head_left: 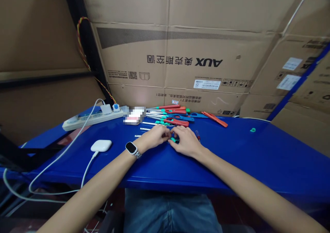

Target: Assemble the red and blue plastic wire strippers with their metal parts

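My left hand [156, 136] and my right hand [186, 141] meet over the middle of the blue table [244, 154]. Together they grip a small screwdriver with a teal handle [174, 139]; only a bit of the handle shows between the fingers. A smartwatch [132, 148] sits on my left wrist. Just behind my hands lies a pile of screwdrivers [173, 116] with red, blue and teal handles. Loose metal shafts [144, 129] lie to the left of the pile.
A white power strip [87, 119] with plugs sits at the back left. A white earbud case [101, 145] lies on its cable at the left. An orange tool [215, 119] and a small teal piece [253, 130] lie to the right. Cardboard boxes [180, 64] wall the back.
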Demonstrator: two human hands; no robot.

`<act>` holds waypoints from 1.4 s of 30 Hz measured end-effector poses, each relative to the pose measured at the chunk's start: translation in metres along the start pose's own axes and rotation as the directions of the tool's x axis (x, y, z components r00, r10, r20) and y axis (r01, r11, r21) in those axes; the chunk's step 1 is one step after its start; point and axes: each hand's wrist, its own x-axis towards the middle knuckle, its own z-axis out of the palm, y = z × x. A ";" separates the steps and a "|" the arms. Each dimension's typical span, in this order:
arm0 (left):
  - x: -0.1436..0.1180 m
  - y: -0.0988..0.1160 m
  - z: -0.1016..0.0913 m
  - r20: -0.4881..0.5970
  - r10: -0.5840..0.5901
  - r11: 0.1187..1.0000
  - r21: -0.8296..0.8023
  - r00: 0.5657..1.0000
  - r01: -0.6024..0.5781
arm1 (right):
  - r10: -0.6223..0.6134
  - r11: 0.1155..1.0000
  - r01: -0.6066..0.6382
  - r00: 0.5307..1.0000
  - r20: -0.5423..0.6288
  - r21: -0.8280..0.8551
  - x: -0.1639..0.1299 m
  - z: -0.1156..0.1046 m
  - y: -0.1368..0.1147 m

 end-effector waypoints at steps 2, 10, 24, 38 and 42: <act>-0.002 0.002 -0.002 -0.010 -0.004 1.000 0.012 1.000 0.004 | 0.063 0.998 -0.064 0.998 0.022 0.015 0.001 0.004 -0.003; -0.016 -0.006 -0.005 0.057 0.116 0.989 0.088 0.992 -0.121 | 0.088 0.992 -0.090 0.996 0.022 0.087 0.000 0.006 -0.001; -0.016 -0.004 0.003 0.035 0.120 0.946 0.299 0.992 -0.125 | 0.058 0.983 -0.051 0.998 0.031 -0.178 0.002 0.006 -0.006; -0.018 -0.001 0.002 0.019 0.104 0.950 0.295 0.994 -0.105 | 0.159 0.986 -0.157 0.986 0.049 -0.050 0.004 0.006 -0.003; -0.017 -0.003 0.004 0.020 0.114 0.952 0.283 0.993 -0.115 | 0.168 0.983 -0.163 0.984 0.053 -0.080 0.005 0.006 -0.004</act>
